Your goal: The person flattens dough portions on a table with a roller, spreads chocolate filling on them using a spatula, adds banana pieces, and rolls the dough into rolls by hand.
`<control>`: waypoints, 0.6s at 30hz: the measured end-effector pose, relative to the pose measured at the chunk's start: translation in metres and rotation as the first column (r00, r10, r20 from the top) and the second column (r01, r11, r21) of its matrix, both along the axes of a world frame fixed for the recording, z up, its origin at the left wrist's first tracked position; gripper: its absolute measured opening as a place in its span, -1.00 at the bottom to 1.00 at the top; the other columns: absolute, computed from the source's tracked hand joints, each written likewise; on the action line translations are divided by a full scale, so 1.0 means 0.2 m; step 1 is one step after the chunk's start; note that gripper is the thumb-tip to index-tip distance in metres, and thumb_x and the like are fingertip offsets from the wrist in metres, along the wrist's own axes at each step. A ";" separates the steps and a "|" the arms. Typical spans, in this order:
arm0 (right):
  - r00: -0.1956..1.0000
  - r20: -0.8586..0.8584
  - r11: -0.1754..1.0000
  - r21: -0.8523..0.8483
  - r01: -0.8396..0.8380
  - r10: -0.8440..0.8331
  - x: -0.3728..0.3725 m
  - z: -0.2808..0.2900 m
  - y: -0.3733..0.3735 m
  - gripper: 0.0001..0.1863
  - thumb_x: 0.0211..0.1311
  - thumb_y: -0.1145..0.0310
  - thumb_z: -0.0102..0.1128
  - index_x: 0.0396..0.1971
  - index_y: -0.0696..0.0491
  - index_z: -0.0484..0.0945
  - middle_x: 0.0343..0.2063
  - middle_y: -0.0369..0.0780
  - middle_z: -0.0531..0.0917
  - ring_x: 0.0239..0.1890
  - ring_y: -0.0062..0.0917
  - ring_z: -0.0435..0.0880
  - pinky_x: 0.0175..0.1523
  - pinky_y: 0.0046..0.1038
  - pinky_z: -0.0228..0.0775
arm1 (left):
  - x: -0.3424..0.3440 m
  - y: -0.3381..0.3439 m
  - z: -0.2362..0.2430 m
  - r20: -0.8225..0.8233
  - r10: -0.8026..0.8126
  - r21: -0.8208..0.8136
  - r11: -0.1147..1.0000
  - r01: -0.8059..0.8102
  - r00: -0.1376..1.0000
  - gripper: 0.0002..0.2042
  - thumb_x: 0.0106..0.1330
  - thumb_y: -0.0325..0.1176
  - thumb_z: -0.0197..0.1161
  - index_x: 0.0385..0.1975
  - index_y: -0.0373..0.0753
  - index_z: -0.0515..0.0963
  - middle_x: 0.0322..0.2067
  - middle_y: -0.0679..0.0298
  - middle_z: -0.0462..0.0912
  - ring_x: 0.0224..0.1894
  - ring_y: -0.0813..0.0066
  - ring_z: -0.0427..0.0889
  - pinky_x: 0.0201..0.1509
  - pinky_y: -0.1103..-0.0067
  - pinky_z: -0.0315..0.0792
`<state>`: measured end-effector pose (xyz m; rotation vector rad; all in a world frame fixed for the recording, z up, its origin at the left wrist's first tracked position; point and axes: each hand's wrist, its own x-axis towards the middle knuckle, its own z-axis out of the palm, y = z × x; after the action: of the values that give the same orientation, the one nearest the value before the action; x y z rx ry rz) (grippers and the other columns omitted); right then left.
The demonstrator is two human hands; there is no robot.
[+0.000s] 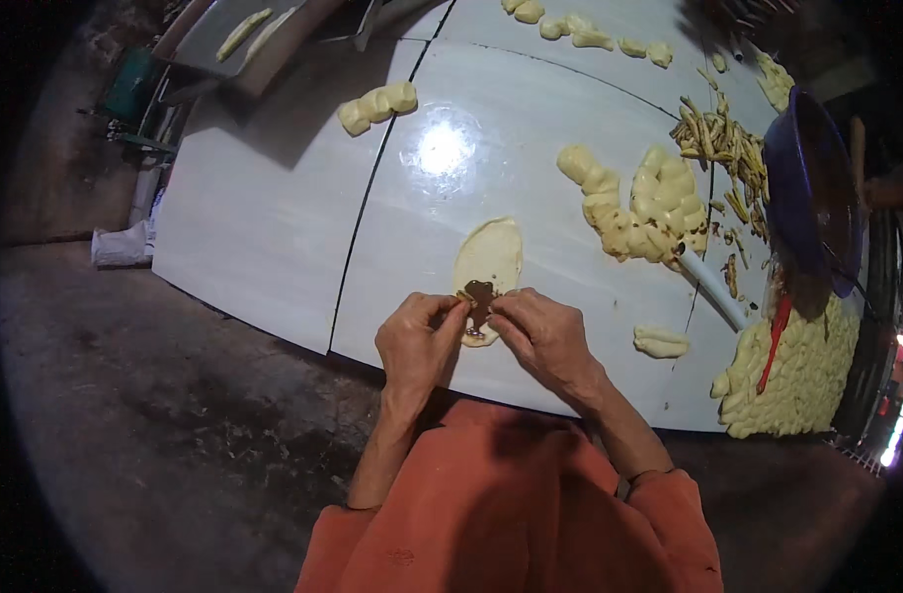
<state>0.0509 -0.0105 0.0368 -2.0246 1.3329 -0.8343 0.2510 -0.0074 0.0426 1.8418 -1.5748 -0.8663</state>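
Note:
A flattened oval of pale dough lies on the white table right in front of me. Dark brown, glossy filling is spread over its near half. My left hand is at the dough's left edge, thumb and fingers pinched on a small yellowish-brown strip. Opposite it, my right hand has its fingertips drawn together at the right edge of the filling. Whatever those fingertips hold is too small to make out.
Dough pieces lie right of centre beside a white rolling pin. Farther right are loose yellowish-brown strips, a deep purple basin, and a red-handled tool on massed dough. A dough roll sits at far left.

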 end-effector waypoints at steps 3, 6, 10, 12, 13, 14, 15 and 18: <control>0.996 -0.080 0.995 -0.097 0.024 -0.032 0.06 -0.03 0.02 -0.75 0.23 0.30 0.44 -0.14 0.04 0.66 -0.19 -0.25 0.71 -0.28 -0.38 0.75 -0.27 -0.38 0.61 | 0.05 -0.03 0.08 0.134 -0.066 -0.024 0.997 0.070 0.989 -0.76 0.25 -0.25 0.50 -0.16 -0.20 0.72 -0.37 0.24 0.70 -0.38 0.32 0.73 -0.34 0.44 0.56; 0.990 -0.123 0.996 -0.070 0.059 -0.067 0.05 0.01 0.03 -0.73 0.22 0.29 0.44 -0.13 0.03 0.67 -0.17 -0.26 0.70 -0.26 -0.40 0.75 -0.26 -0.40 0.61 | 0.15 -0.12 0.09 0.178 -0.321 -0.166 0.922 0.350 0.930 -0.74 0.20 -0.24 0.53 -0.16 -0.14 0.73 -0.30 0.29 0.71 -0.42 0.41 0.73 -0.38 0.50 0.58; 0.976 -0.174 0.991 -0.054 0.123 -0.131 0.05 0.02 0.06 -0.76 0.24 0.38 0.43 -0.10 0.06 0.69 -0.21 -0.22 0.72 -0.30 -0.37 0.75 -0.27 -0.39 0.62 | 0.23 -0.22 0.08 0.258 -0.530 -0.096 0.818 0.567 0.808 -0.78 0.20 -0.26 0.52 -0.16 0.00 0.78 -0.31 0.33 0.71 -0.42 0.40 0.73 -0.40 0.50 0.58; 0.971 -0.196 0.991 -0.017 0.135 -0.136 0.06 0.01 0.07 -0.77 0.27 0.41 0.39 -0.09 0.07 0.69 -0.25 -0.22 0.70 -0.33 -0.39 0.74 -0.29 -0.39 0.60 | 0.24 -0.23 0.06 0.255 -0.569 -0.099 0.789 0.606 0.782 -0.79 0.21 -0.27 0.51 -0.16 -0.01 0.78 -0.31 0.32 0.71 -0.42 0.39 0.74 -0.40 0.50 0.58; 0.969 -0.197 0.989 -0.014 0.147 -0.147 0.07 0.01 0.07 -0.77 0.27 0.41 0.39 -0.09 0.07 0.69 -0.25 -0.22 0.70 -0.33 -0.39 0.74 -0.29 -0.39 0.60 | 0.24 -0.24 0.04 0.251 -0.599 -0.107 0.764 0.636 0.761 -0.80 0.22 -0.28 0.50 -0.16 -0.01 0.79 -0.31 0.32 0.72 -0.41 0.38 0.74 -0.40 0.50 0.58; 0.972 -0.191 0.990 -0.007 0.138 -0.137 0.07 0.01 0.07 -0.78 0.28 0.41 0.39 -0.09 0.07 0.69 -0.24 -0.23 0.70 -0.34 -0.39 0.74 -0.30 -0.39 0.60 | 0.23 -0.24 0.03 0.226 -0.593 -0.134 0.767 0.628 0.773 -0.82 0.23 -0.29 0.49 -0.18 -0.03 0.79 -0.31 0.31 0.72 -0.41 0.36 0.75 -0.39 0.49 0.59; 0.975 -0.184 0.992 -0.001 0.128 -0.126 0.07 0.01 0.07 -0.78 0.28 0.41 0.38 -0.09 0.07 0.69 -0.24 -0.23 0.70 -0.35 -0.39 0.74 -0.30 -0.39 0.60 | 0.22 -0.24 0.03 0.224 -0.600 -0.131 0.762 0.634 0.768 -0.82 0.23 -0.29 0.49 -0.18 -0.03 0.79 -0.31 0.31 0.72 -0.41 0.36 0.75 -0.39 0.49 0.59; 0.979 -0.175 0.995 0.001 0.103 -0.102 0.08 0.04 0.07 -0.81 0.29 0.42 0.37 -0.11 0.06 0.70 -0.24 -0.24 0.70 -0.34 -0.38 0.74 -0.31 -0.39 0.59 | 0.19 -0.24 0.06 0.206 -0.617 -0.110 0.756 0.645 0.759 -0.83 0.25 -0.30 0.48 -0.19 -0.10 0.78 -0.30 0.29 0.74 -0.40 0.35 0.76 -0.38 0.48 0.60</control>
<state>0.0662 0.0031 0.0458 -2.0755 1.5466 -0.7054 0.2889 -0.0563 0.0538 1.2637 -2.3654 -0.8293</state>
